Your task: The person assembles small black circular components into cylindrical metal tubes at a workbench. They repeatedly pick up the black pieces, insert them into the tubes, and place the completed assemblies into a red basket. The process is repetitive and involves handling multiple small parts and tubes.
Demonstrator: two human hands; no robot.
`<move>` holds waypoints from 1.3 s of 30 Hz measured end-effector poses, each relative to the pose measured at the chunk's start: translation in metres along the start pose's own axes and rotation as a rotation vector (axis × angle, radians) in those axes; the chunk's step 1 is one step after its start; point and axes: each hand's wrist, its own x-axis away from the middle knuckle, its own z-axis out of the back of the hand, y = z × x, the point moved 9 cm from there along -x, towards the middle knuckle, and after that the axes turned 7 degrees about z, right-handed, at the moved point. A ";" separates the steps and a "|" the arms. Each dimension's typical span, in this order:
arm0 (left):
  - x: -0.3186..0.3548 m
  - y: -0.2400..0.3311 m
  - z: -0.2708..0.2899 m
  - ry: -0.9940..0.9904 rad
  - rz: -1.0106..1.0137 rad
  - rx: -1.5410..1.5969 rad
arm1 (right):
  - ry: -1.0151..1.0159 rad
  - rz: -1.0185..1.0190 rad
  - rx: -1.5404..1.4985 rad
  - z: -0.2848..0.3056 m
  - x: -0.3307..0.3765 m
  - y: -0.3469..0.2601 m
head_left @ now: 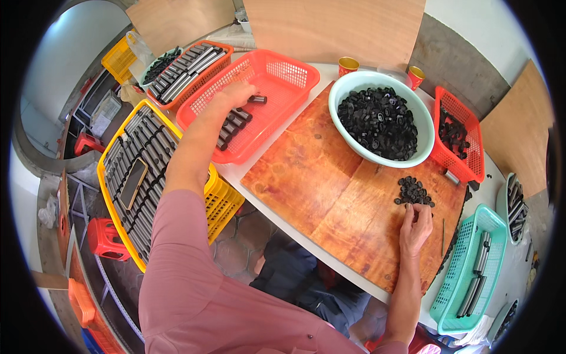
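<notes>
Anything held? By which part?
Left grip: at left end of a dark tube, hold unclear. Right grip: beside small black pieces, can't tell if one's held.

The desk (234, 173) carries a large red basket (277, 127), a green basket (463, 277) and a brown board (295, 177) bearing a basin (425, 117) and black pieces (414, 191).

Short dark-grey cylinders (236, 120) with a metallic sheen, lying side by side in a loose row well left of the pale bowl (424, 113), a single cylinder (258, 99) just beyond them, small black ring-like pieces (414, 192) loosely heaped just in front of the bowl.
</notes>
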 end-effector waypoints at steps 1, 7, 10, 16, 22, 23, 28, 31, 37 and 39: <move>-0.002 -0.002 0.000 -0.021 0.019 -0.003 | 0.006 0.018 0.010 0.000 -0.001 -0.001; 0.012 -0.026 -0.011 0.024 -0.039 0.081 | 0.010 0.059 -0.008 -0.001 -0.005 -0.007; 0.023 -0.024 -0.008 0.064 -0.148 0.015 | 0.011 0.078 -0.013 -0.001 -0.005 -0.009; 0.038 -0.024 -0.001 0.090 -0.171 0.011 | 0.007 0.090 0.003 0.000 -0.005 -0.008; 0.047 -0.031 -0.001 0.125 -0.079 0.086 | 0.017 0.110 0.010 -0.001 -0.005 -0.010; 0.049 -0.032 0.000 0.130 -0.070 0.086 | 0.020 0.111 0.010 -0.001 -0.005 -0.010; 0.056 -0.038 0.001 0.165 0.013 0.079 | 0.009 0.096 0.032 -0.001 -0.004 -0.008; 0.057 -0.041 -0.001 0.157 0.030 0.082 | 0.013 0.097 0.033 -0.002 -0.003 -0.007; 0.056 -0.040 -0.003 0.146 0.048 0.081 | 0.006 0.071 0.027 -0.002 -0.002 -0.005; 0.058 -0.037 -0.001 0.151 0.048 0.080 | 0.003 0.058 0.025 -0.003 -0.002 -0.004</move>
